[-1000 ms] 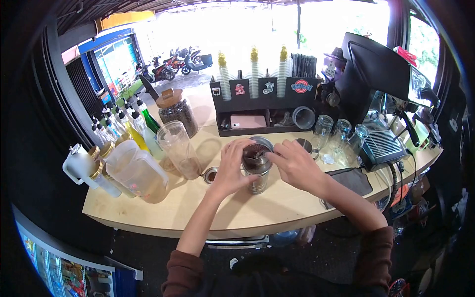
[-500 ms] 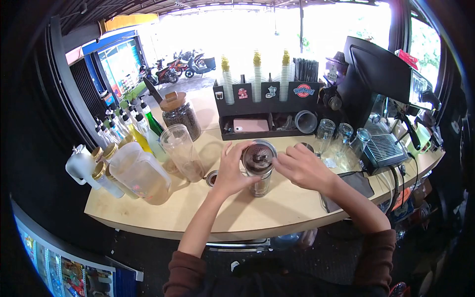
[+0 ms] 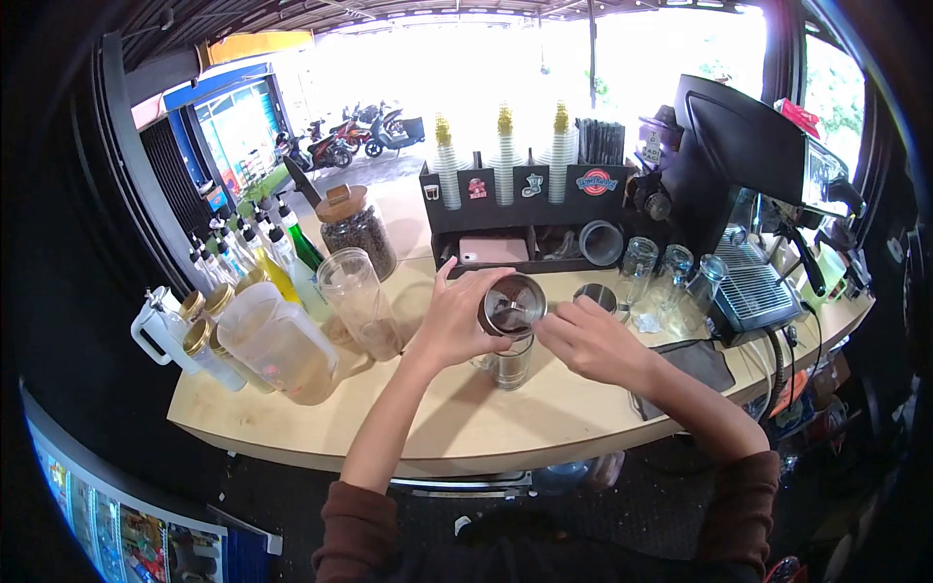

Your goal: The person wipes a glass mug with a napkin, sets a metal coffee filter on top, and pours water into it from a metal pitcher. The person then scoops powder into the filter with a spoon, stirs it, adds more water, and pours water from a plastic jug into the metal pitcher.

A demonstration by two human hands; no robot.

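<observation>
My left hand (image 3: pixel 461 316) is curled round a round metal cup (image 3: pixel 512 284), its mouth facing up toward me. Inside the cup lies a dark, shiny content whose nature I cannot make out. Right below stands a clear glass mug (image 3: pixel 510 370) on the counter, partly covered by the cup. My right hand (image 3: pixel 595 342) is closed in a pinch at the cup's right rim; whatever is between its fingers is hidden. Just beyond the right hand sits a small round metal container (image 3: pixel 596 295).
Left on the wooden counter (image 3: pixel 321 429) stand a tall clear container (image 3: pixel 360 303), a plastic pitcher (image 3: pixel 277 345), syrup bottles (image 3: pixel 282 248) and a bean jar (image 3: pixel 356 233). Behind is a black cup organizer (image 3: pixel 527 185). Glass mugs (image 3: pixel 677 277), a dark cloth (image 3: pixel 692 366) and an espresso machine (image 3: pixel 753 291) are right.
The cup's opening has turned, so its shiny inside shows where a dark perforated-looking surface was. My right hand has shifted slightly down and left, uncovering more of the small metal container.
</observation>
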